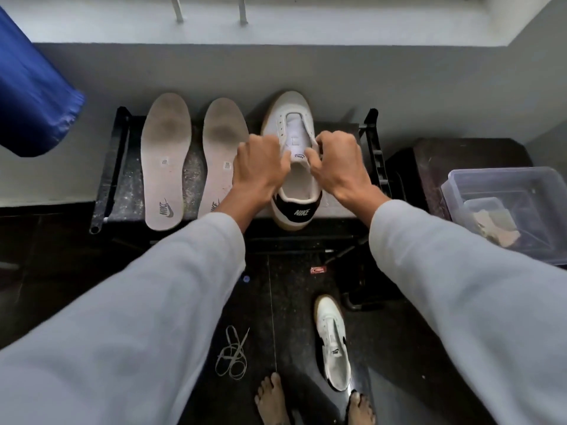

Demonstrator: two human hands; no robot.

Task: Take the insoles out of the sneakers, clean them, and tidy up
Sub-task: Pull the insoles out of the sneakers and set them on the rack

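A white sneaker (288, 118) with a black heel tab stands on the black rack (119, 167), toe toward the wall, without laces. My left hand (259, 168) grips its left collar edge. My right hand (337, 167) pinches the tongue and right edge. Two worn white insoles lie flat on the rack to the left: one insole (165, 161) at the far left, the other insole (222, 154) beside the sneaker, partly under my left wrist. The second sneaker (334, 342) lies on the dark floor near my right foot.
A loose shoelace (233, 354) lies on the floor by my left foot. A clear plastic box (503, 185) with items stands at the right on a dark block. Blue fabric (30, 87) hangs at the upper left. A small red wrapper (317, 269) lies on the floor.
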